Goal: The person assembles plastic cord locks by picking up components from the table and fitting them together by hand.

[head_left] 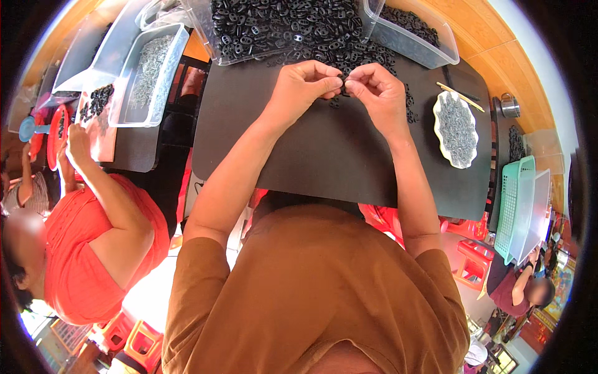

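Both hands meet above the far middle of the dark table (324, 149). My left hand (306, 87) is closed in a pinch on a small black plastic piece (343, 78). From the other side my right hand (379, 92) pinches at the same piece, thumb against forefinger. The fingertips partly cover it, so its exact shape is hard to make out. Just beyond the fingers spreads a heap of small black plastic pieces with two holes (293, 31). A few loose ones lie under and beside my hands.
At right, a white scalloped dish (462, 165) holds thin metal bits, with a thin yellowish stick (461, 96) beside it. A clear bin (430, 56) of black parts stands far right. Leftward are another clear bin (115, 118) and a person in red (106, 243) working.
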`<state>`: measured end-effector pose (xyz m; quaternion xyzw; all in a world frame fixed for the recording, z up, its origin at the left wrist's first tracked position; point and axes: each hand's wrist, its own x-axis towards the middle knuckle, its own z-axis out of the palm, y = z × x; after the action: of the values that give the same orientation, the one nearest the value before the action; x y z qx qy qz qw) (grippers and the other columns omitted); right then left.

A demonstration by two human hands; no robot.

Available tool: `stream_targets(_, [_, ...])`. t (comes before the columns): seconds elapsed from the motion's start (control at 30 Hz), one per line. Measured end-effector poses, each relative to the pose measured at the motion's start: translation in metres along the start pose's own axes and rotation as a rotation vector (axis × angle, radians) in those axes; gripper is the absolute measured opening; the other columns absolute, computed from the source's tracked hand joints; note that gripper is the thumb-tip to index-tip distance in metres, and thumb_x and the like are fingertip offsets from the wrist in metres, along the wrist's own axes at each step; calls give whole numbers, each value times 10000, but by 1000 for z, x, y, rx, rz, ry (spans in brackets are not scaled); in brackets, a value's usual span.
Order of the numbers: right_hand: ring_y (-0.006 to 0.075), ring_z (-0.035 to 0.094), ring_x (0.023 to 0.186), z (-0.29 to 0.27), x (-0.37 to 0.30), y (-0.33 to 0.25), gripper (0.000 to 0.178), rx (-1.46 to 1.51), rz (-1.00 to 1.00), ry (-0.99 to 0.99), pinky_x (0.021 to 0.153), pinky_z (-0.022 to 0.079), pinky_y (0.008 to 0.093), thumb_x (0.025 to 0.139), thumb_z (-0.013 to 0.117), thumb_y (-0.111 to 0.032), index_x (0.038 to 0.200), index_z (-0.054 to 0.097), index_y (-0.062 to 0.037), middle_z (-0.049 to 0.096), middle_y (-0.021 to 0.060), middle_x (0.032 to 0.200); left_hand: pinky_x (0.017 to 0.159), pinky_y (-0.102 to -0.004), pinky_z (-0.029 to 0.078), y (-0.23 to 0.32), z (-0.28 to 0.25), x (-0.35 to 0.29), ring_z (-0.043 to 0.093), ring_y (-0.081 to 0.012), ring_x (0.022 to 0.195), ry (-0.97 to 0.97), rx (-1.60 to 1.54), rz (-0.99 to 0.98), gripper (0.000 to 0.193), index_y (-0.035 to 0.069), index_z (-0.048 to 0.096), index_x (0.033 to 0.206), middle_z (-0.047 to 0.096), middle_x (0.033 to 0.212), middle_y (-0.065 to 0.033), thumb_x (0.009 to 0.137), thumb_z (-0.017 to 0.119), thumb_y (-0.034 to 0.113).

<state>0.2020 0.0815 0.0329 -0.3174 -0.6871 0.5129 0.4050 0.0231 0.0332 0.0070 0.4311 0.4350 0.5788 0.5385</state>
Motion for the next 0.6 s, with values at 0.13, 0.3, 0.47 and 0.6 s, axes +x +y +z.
stream_targets(0.13, [59, 606, 768, -3, 1, 7, 111, 36, 6, -33, 692, 516, 219, 869, 695, -13, 969, 645, -19, 655, -8, 855, 747, -241, 554, 0, 2, 0, 674, -126, 813, 71, -227, -44, 126, 37, 684, 1002, 696, 901, -42, 880, 713, 57])
stream_targets(0.3, [62, 601, 738, 1, -1, 3, 101, -17, 17, 11, 676, 511, 215, 889, 685, -58, 975, 656, -14, 661, 3, 845, 764, -251, 562, -2, 3, 0, 683, -134, 828, 70, -235, -43, 115, 44, 685, 994, 697, 913, -43, 882, 710, 54])
stream_targets(0.47, [59, 585, 678, 3, -2, 5, 68, -129, -57, 20, 613, 480, 211, 908, 659, -78, 923, 658, -12, 654, 10, 791, 752, -251, 563, -5, 5, 0, 684, -133, 821, 64, -201, -37, 120, 45, 681, 994, 697, 910, -45, 879, 712, 50])
stream_targets(0.6, [57, 575, 658, 4, -2, 3, 76, -246, -137, 25, 580, 452, 207, 916, 646, -84, 899, 651, -10, 643, 12, 767, 735, -248, 565, -9, 5, 0, 684, -131, 805, 59, -165, -24, 115, 44, 675, 982, 697, 902, -50, 875, 716, 48])
